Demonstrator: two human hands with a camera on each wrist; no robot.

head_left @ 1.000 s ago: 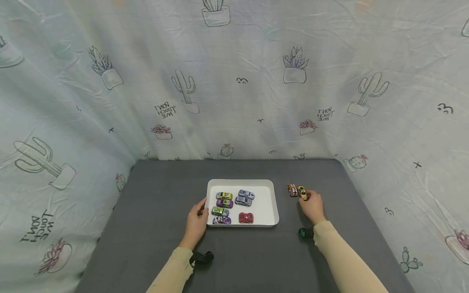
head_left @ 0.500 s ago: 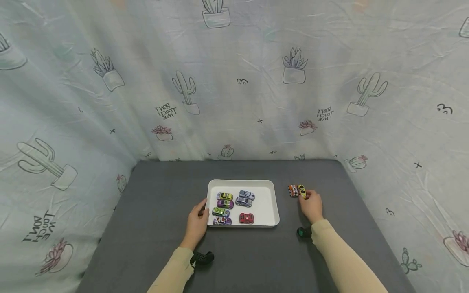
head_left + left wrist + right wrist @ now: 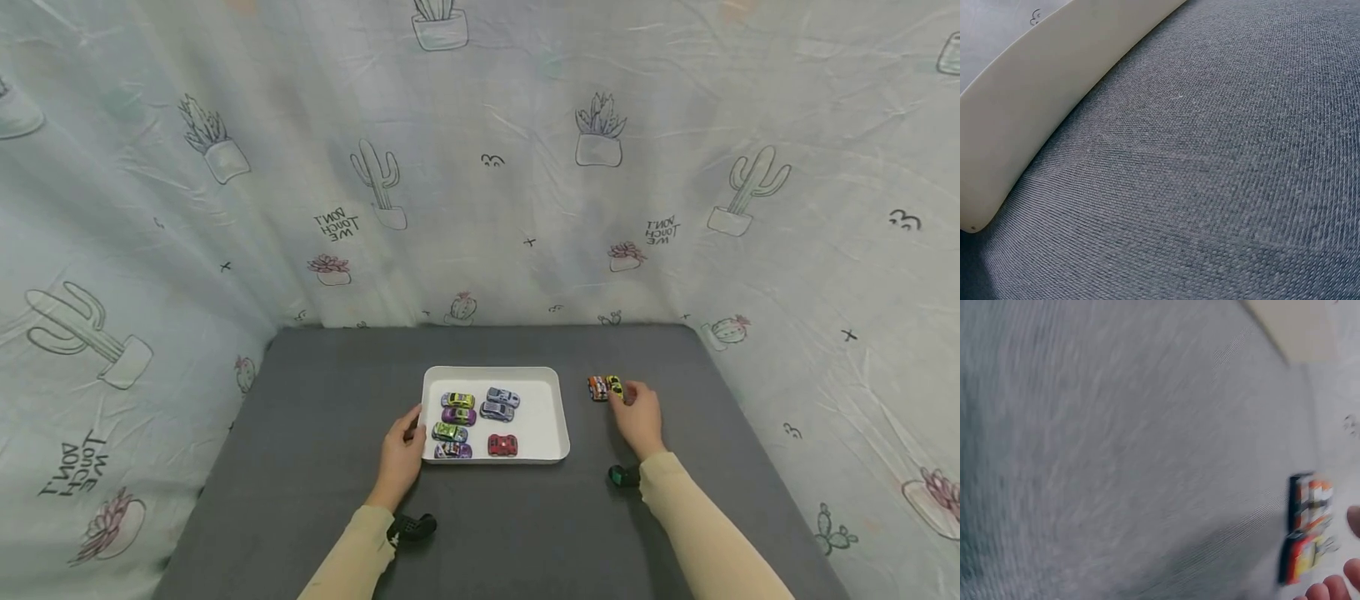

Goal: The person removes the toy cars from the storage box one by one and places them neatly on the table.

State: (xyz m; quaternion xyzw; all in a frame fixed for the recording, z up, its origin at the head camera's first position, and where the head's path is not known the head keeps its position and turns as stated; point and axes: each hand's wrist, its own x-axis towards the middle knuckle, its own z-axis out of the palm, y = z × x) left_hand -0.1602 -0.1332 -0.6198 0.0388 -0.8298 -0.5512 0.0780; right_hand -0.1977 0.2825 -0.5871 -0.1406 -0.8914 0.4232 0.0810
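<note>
right hand [image 3: 640, 417] on the grey table [image 3: 337, 392], fingertips touching the yellow toy car [image 3: 615, 387] – pinched or only touched, cannot tell. yellow car sits just beside the orange toy car [image 3: 597, 387], right of the white tray [image 3: 547, 377]. left hand [image 3: 403, 450] rests relaxed against the tray's left edge, gripping nothing – six toy cars inside, red one [image 3: 502, 445] nearest.
</note>
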